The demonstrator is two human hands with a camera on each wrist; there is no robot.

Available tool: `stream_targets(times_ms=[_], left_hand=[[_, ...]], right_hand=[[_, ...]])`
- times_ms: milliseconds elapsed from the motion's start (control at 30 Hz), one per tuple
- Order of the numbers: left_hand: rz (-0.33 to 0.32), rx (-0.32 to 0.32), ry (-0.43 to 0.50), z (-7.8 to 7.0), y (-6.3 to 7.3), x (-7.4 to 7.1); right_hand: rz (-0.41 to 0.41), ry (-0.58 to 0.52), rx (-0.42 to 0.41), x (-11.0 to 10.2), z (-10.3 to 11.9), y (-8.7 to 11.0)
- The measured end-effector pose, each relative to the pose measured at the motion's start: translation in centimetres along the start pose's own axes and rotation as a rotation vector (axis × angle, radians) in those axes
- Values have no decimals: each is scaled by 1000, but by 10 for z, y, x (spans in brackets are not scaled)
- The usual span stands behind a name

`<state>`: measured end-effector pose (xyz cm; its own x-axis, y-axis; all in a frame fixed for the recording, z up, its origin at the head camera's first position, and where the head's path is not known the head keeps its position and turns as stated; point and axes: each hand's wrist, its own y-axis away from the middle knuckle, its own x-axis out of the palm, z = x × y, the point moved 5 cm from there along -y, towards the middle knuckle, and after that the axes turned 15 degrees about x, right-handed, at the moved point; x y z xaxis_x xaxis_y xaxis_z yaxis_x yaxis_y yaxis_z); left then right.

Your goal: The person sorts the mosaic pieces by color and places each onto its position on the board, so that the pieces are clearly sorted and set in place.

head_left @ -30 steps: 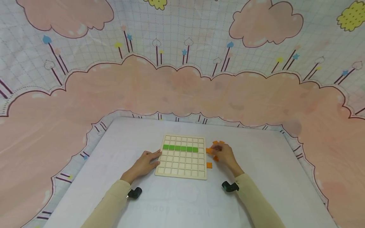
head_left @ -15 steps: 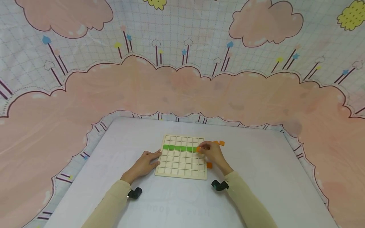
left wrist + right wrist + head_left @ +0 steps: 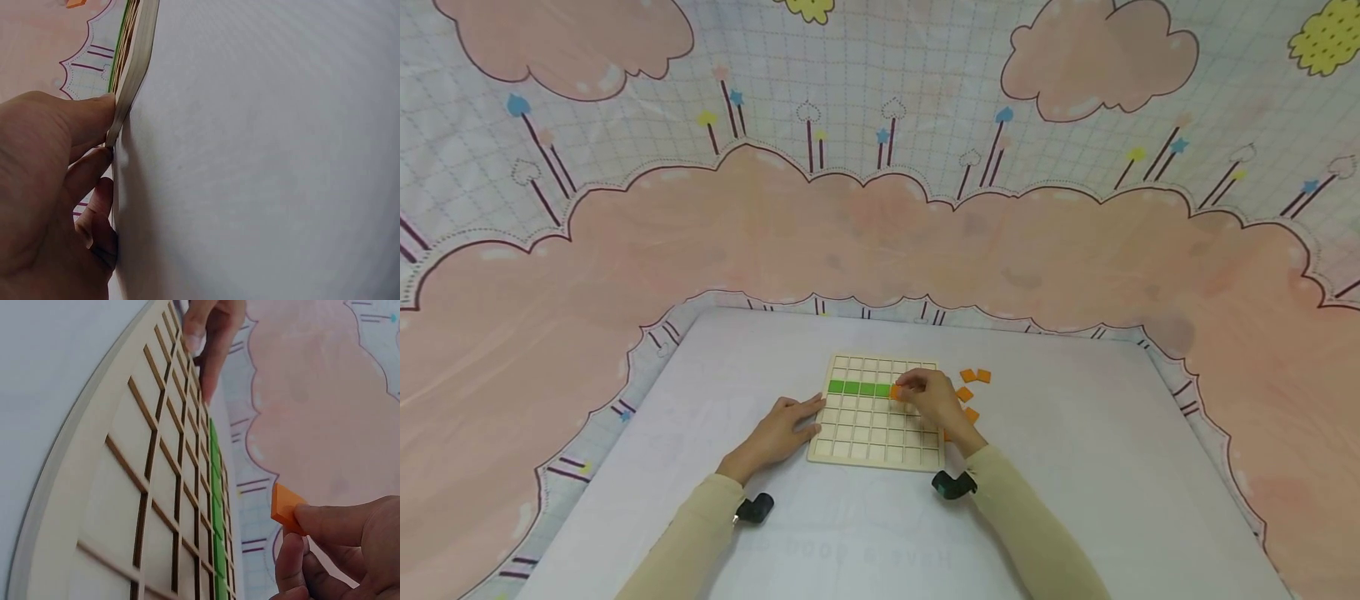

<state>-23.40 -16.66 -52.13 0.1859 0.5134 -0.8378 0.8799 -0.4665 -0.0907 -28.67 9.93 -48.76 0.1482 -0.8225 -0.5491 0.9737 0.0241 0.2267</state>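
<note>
A pale wooden grid board (image 3: 872,431) lies flat on the white table, with a row of green square tiles (image 3: 852,388) seated in one of its upper rows. My left hand (image 3: 778,431) touches the board's left edge with extended thumb and fingertips; the left wrist view shows the thumb at the board's side (image 3: 134,81). Between thumb and fingers my right hand (image 3: 934,398) pinches an orange square tile (image 3: 287,506). The tile is held above the board, apart from its surface, near the right part of the green row. That hand covers some cells and the row's right end.
Several loose orange tiles (image 3: 983,377) lie on the table just right of the board, some partly behind the right wrist. The white table (image 3: 1075,433) extends on both sides, and a patterned cloth (image 3: 880,242) hangs behind it.
My right hand has picked up an orange tile from beside the board and carried it leftward over the green row. The left hand stays at the board's edge.
</note>
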Motion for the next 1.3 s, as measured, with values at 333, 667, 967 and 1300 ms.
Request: stream_targets(times_ms=[333,667,967,1300], left_hand=[[-1,10,5,1,0,0],[21,-2,7,1,-1,1],[27,-4,14,4,-2,1],[19,16,2,4,-2,1]], right_hand=[[42,-33,-21,21,14,-1],[63,-48,-26,42,25,-3],[68,-23,-31,60,33,-5],[68,18,-32,77,37,-9]])
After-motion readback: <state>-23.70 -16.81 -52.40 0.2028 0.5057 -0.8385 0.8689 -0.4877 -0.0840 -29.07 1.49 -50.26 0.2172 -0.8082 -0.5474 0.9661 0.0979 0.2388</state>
